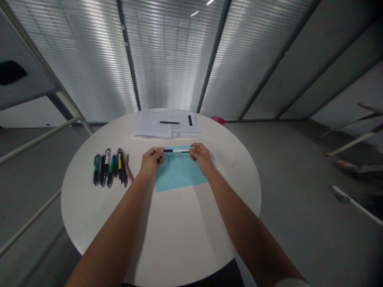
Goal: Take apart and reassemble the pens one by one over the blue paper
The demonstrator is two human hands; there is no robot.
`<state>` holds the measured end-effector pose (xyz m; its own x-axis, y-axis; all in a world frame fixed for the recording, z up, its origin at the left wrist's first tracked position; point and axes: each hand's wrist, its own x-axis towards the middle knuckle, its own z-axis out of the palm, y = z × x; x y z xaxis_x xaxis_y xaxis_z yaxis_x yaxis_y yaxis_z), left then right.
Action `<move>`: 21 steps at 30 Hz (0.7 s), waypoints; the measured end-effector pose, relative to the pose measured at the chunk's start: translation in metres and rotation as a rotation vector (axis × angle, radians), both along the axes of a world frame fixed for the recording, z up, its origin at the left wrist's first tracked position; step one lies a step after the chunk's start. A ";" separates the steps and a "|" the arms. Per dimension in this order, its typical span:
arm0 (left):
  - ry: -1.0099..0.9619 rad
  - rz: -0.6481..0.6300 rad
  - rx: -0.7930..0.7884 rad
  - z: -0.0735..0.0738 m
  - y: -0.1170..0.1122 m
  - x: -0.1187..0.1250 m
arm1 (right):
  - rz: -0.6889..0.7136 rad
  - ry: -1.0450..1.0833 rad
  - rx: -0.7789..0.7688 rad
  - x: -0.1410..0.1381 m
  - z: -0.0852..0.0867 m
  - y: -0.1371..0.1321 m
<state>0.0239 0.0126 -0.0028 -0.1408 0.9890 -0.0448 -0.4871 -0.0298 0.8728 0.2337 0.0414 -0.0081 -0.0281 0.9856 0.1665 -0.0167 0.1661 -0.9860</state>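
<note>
A thin black and white pen is held level between both hands, over the far edge of a light blue sheet on the round white table. My left hand pinches the pen's left end with closed fingers. Its right end is pinched by my right hand. To the left of my left hand lies a row of several pens with green, white, blue, yellow and black barrels.
A stack of printed papers with a black pen on top lies at the table's far side. A red object sits on the floor behind the table. White rails run along the left.
</note>
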 end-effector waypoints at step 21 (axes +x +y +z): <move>-0.006 -0.022 0.009 0.003 -0.002 -0.002 | -0.003 -0.101 -0.043 -0.004 0.005 -0.004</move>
<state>0.0224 0.0106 0.0005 -0.1192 0.9922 -0.0369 -0.4929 -0.0269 0.8697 0.2302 0.0374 -0.0033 -0.0396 0.9919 0.1203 0.0833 0.1233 -0.9889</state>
